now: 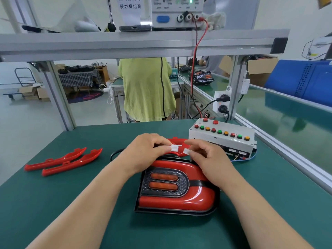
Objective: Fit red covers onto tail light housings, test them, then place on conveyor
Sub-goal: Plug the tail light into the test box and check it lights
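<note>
Left hand point(143, 151): fingers curled, pinching white connector point(175, 147). Right hand point(210, 159): pinching second white plug point(187, 150), just beside the first. Tail light housing point(177, 187): glossy red, two amber lenses, lying on green mat point(89, 203) under both hands. Spare red covers point(62, 161): two, left. Button box point(222, 137), conveyor point(287, 123): right.

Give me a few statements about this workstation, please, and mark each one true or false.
1. Two red covers lie on the green mat, left of the tail light. True.
2. The left hand rests flat on the mat. False: it pinches a white connector.
3. The right hand pinches a second white connector. True.
4. The tail light sits on the conveyor. False: it lies on the mat in front of the person.
5. The button box stands to the right of the hands. True.
</note>
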A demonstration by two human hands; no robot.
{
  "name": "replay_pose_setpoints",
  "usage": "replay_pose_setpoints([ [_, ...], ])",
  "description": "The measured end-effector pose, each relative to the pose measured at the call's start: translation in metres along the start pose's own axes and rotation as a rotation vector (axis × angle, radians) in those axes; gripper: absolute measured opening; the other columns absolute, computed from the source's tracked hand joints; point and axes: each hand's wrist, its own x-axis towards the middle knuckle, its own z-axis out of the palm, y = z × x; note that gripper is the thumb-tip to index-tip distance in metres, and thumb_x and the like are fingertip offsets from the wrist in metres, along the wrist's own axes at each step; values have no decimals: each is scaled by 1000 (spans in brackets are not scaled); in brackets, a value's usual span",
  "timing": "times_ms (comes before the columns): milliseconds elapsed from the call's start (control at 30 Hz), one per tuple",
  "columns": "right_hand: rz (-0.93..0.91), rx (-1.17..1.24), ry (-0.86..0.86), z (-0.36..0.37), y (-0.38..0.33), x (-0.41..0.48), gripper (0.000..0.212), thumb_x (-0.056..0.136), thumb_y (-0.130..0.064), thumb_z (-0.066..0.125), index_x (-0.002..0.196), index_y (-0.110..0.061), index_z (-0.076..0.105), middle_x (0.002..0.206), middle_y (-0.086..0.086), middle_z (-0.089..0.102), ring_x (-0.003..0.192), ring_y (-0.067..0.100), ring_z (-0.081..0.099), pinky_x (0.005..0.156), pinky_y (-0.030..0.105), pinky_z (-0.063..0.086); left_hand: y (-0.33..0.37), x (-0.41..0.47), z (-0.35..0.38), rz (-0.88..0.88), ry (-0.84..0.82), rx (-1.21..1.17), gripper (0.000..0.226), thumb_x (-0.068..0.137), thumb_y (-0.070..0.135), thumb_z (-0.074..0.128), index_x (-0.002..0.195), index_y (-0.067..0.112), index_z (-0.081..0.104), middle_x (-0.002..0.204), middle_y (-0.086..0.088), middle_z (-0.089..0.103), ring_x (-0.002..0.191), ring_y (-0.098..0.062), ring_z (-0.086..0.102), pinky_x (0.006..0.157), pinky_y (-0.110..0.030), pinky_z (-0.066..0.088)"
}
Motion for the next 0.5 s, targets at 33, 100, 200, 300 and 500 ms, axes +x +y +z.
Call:
replay_pose_setpoints([
  [33, -4, 2, 10, 0, 0, 0, 34, 95, -14, 64, 117, -39, 62, 96, -15, 66, 91, -8, 58, 77, 2, 39, 2, -1, 1, 4, 6, 2, 8, 90, 33, 68, 95, 35, 75, 86, 27, 67, 85, 9, 61, 73, -12, 40],
  [100, 6, 20, 13, 0, -1, -1, 42, 92, -14, 68, 124, -37, 57, 96, -10, 68, 91, 0, 62, 81, 7, 41, 4, -2, 4, 9, 2, 13, 10, 90, 29, 70, 97, 33, 75, 91, 21, 68, 87, 7, 61, 79, -14, 43],
  [200, 10, 32, 10, 1, 0, -1, 48, 89, -11, 71, 128, -34, 55, 96, -7, 70, 90, 4, 63, 81, 7, 43, 8, -5, 7, 29, 19, 15, 12, 90, 24, 70, 99, 30, 75, 93, 15, 67, 89, 5, 60, 83, -12, 42],
  [300, 5, 40, 8, 1, 0, -1, 50, 88, -9, 72, 130, -32, 56, 96, -6, 70, 90, 6, 65, 83, 10, 45, 10, -7, 8, 43, 52, 8, 13, 88, 20, 71, 99, 28, 75, 91, 11, 65, 88, 2, 58, 81, -12, 41],
  [500, -56, 1, 63, 4, -2, -4, 44, 86, -6, 73, 119, -35, 63, 96, -10, 70, 89, 2, 63, 83, 9, 44, 10, -9, 11, 61, 74, 12, 15, 89, 19, 71, 100, 27, 76, 89, 12, 64, 85, 1, 58, 77, -9, 37],
])
